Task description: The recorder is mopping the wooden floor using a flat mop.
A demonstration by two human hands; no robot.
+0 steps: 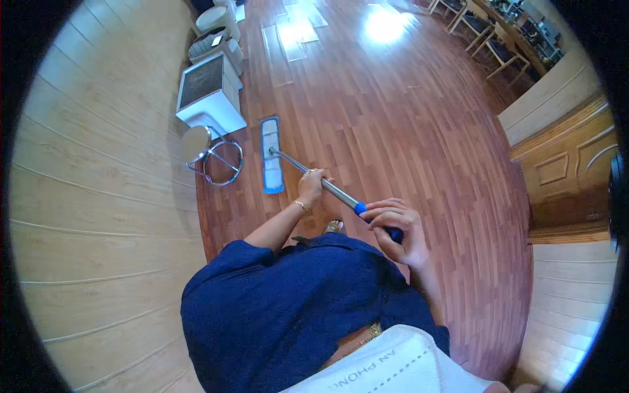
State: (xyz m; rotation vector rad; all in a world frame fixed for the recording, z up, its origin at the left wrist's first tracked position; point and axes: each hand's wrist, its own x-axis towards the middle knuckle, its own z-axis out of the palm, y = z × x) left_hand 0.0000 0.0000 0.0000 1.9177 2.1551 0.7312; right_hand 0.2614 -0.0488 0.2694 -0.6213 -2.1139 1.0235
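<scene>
A flat mop with a long metal handle [339, 192] slants from my hands toward the floor ahead and to the left. Its long white head with blue edging [271, 171] lies flat on the wooden floor. My left hand [311, 187] is wrapped round the metal shaft about midway. Higher up, my right hand [400, 226] grips the dark end of the handle, just behind a blue collar [360, 208]. A sandalled foot [335, 226] shows just below the shaft.
Left of the mop head stands a round stool [196, 144] with a chrome ring base. Beyond it, a white cabinet with a dark top [202, 83] and pale bins [213, 21] line the wall. A wooden door [563, 173] is on the right; chairs [501, 52] surround a table at far right.
</scene>
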